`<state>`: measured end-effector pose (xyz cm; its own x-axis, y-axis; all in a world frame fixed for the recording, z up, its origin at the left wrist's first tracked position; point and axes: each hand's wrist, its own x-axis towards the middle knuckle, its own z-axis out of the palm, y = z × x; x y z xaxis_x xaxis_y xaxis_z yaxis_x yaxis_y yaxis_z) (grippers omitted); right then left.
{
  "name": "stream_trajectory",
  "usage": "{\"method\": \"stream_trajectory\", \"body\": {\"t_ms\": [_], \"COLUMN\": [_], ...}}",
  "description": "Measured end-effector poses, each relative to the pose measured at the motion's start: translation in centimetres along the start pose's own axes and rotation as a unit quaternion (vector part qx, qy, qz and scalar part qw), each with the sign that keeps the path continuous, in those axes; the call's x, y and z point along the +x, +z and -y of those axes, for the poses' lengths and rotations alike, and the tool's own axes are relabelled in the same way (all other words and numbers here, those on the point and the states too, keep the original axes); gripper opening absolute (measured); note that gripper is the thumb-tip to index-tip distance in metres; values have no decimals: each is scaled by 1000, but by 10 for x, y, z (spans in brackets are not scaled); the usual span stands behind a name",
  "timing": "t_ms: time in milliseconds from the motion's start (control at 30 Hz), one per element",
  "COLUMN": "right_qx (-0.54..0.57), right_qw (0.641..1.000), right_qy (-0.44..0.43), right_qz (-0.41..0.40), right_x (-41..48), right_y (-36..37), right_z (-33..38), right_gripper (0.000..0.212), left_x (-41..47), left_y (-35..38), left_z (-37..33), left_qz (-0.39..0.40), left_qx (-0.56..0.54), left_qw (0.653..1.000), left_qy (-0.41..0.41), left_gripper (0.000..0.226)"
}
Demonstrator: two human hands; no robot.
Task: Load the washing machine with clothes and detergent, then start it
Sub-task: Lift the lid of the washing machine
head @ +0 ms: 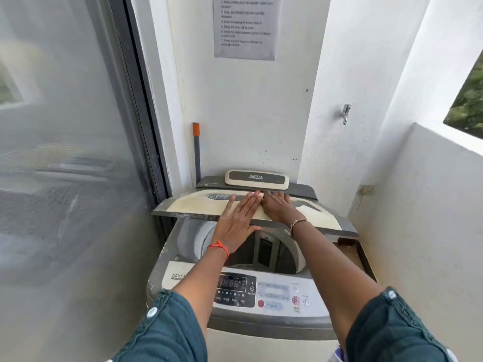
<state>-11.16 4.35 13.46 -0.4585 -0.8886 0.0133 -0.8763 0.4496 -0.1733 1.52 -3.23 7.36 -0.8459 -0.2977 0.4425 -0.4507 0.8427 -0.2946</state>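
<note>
Reaching forward over the top-loading washing machine, I have both hands on its folding lid, which sits raised and roughly level across the middle of the frame, above the tub opening. My left hand lies flat on the cream top of the lid with the fingers straight and together, the thumb hanging off the near grey edge; it presses rather than grips. My right hand rests just beside it, touching at the fingertips, its fingers spread and curled slightly over the lid's far part near the dark handle recess; whether it clasps anything there I cannot tell. A red thread circles my left wrist and a beaded bracelet my right, and teal sleeves fill the lower corners. Below the lid the tub is open and dark; I cannot make out any clothes in it. The control panel in the lower centre shows a digital display, with a red button to its right. Behind the machine, a notice hangs on the white wall at the top, a tap sticks out at right, and a grey pole with an orange band leans at left beside the glass door.
</note>
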Motion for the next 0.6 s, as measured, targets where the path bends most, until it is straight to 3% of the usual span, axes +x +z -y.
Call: {"method": "stream_trajectory", "body": {"t_ms": [333, 500, 600], "right_qx": [50, 88, -1], "right_qw": [998, 989, 976], "right_qy": [42, 34, -1], "right_qz": [-22, -111, -219], "right_x": [62, 78, 80], "right_y": [-63, -92, -95], "right_z": [-8, -8, -11], "right_gripper": [31, 36, 34], "left_x": [84, 126, 157], "left_y": [-18, -31, -35], "left_z": [48, 65, 72], "left_qz": [-104, -126, -132], "left_qx": [93, 109, 94], "left_qw": [989, 985, 987], "left_qy": [53, 38, -9], "left_gripper": [80, 76, 82]}}
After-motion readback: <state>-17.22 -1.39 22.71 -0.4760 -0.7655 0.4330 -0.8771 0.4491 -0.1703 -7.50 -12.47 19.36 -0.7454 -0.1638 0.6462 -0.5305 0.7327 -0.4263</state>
